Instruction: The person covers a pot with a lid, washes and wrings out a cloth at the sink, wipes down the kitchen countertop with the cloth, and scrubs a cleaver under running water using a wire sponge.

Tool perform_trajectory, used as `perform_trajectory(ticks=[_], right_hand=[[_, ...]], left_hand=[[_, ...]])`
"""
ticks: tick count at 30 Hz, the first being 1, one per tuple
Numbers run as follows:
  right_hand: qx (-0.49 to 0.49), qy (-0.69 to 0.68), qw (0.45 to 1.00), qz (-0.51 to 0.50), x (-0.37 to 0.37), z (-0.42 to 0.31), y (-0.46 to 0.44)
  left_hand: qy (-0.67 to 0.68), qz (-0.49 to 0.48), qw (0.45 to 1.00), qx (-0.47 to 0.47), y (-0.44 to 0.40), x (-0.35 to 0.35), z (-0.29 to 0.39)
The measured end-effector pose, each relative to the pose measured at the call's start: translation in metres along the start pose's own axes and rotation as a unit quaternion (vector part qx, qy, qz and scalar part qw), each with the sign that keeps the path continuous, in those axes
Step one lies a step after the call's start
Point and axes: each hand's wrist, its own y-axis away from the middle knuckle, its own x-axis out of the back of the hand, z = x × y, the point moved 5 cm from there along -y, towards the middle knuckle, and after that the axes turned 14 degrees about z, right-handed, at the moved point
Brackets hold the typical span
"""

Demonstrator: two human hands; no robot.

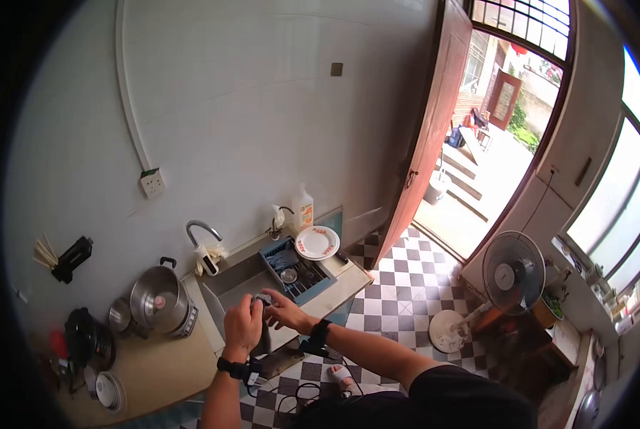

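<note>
My left hand is closed round a dark grey item, perhaps a cloth, which hangs down between my hands. Its exact kind is hard to make out. My right hand reaches in from the right, its fingers bent against the top of the same item. Both hands are above the front edge of the metal sink. Just beyond them, a blue dish rack holds dark utensils and a small round metal piece. A white plate with red patterns rests behind the rack.
A curved faucet rises behind the sink, and a white bottle stands near the wall. Left on the counter are a steel pot and a black cooker. A standing fan is right; cables lie on the floor.
</note>
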Motion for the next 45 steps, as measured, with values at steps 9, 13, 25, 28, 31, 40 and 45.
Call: perform_trajectory(ticks=[9, 13, 25, 28, 31, 40, 45], right_hand=[[0.072, -0.068, 0.995, -0.002, 0.038, 0.021, 0.036], [0.273, 0.378, 0.882, 0.071, 0.074, 0.039, 0.019], [-0.196, -0.431, 0.870, -0.139, 0.078, 0.064, 0.032], [-0.284, -0.357, 0.887, -0.074, 0.073, 0.108, 0.035], [-0.287, -0.434, 0.853, -0.032, 0.087, 0.168, 0.023], [-0.136, -0.557, 0.818, 0.046, 0.192, 0.102, 0.017], [0.092, 0.095, 0.938, 0.320, 0.261, -0.007, 0.029]], left_hand=[[0.100, 0.033, 0.990, 0.094, -0.012, -0.062, -0.034], [0.161, -0.018, 0.983, 0.086, -0.007, -0.080, -0.013], [0.419, -0.365, 0.777, 0.297, 0.109, -0.197, -0.081], [0.376, -0.346, 0.758, 0.405, 0.129, -0.204, -0.087], [0.328, -0.371, 0.795, 0.351, 0.142, -0.226, -0.087], [0.252, -0.286, 0.884, 0.272, 0.040, -0.147, -0.035], [0.594, -0.094, 0.752, 0.270, -0.048, -0.077, -0.020]])
